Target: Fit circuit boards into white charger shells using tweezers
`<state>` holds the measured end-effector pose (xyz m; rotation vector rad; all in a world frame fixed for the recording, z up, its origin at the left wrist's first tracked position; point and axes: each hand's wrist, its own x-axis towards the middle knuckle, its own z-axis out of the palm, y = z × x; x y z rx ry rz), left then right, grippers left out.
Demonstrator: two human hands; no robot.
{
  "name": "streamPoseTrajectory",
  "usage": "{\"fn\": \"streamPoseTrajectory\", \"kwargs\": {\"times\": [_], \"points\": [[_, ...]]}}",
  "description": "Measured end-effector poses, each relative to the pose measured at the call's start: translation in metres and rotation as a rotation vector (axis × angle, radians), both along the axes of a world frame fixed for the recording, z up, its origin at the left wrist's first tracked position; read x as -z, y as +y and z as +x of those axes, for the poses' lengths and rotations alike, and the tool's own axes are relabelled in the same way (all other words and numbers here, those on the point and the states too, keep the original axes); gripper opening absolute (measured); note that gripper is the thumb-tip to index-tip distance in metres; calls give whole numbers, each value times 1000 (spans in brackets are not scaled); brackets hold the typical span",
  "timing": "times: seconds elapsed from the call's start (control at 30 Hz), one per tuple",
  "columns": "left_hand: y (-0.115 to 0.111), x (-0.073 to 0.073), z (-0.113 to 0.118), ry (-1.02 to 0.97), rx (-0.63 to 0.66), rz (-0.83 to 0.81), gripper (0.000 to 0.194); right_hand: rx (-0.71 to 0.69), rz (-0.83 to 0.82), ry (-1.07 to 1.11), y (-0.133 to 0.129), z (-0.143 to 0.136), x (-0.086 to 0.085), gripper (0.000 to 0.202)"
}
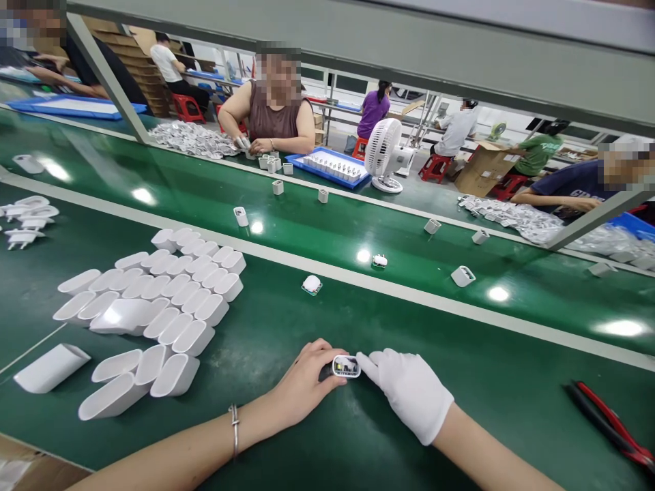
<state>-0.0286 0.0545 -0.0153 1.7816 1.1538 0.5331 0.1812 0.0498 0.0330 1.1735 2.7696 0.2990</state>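
Note:
A white oval charger housing with electronic parts showing in its open end is held just above the green bench, between my two hands. My left hand, bare and with a bracelet at the wrist, has its fingers and thumb closed around the left side. Something dark shows between those fingers; I cannot make out what. My right hand, in a white glove, presses its fingertips together against the housing's right edge. Beyond them a small circuit board with a white top lies on the bench.
Many empty white housings stand grouped at left, with plug pieces behind. Red-handled pliers lie at right. Along the green conveyor belt sit scattered housings and another board. Co-workers and a white fan are across it.

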Motion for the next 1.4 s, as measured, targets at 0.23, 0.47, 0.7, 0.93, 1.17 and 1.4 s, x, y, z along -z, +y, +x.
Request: {"fn": "streamPoseTrajectory", "kwargs": {"times": [0.23,0.47,0.7,0.93,1.17,1.4], "points": [[0,0,-1,-15,4,13,27,205,-161,241,-11,18,2,44],[1,-2,-2,-11,9,18,27,186,-127,237,-8,12,10,46],[0,-3,-3,0,26,11,25,-13,-71,88,9,2,5,35],[1,-3,-4,5,24,20,26,95,-116,33,8,-3,-11,28],[2,-2,-1,-13,-1,29,29,187,-105,132,-4,9,-14,44],[3,0,-1,-25,-6,46,32,131,-123,164,-5,3,-7,38]]}}
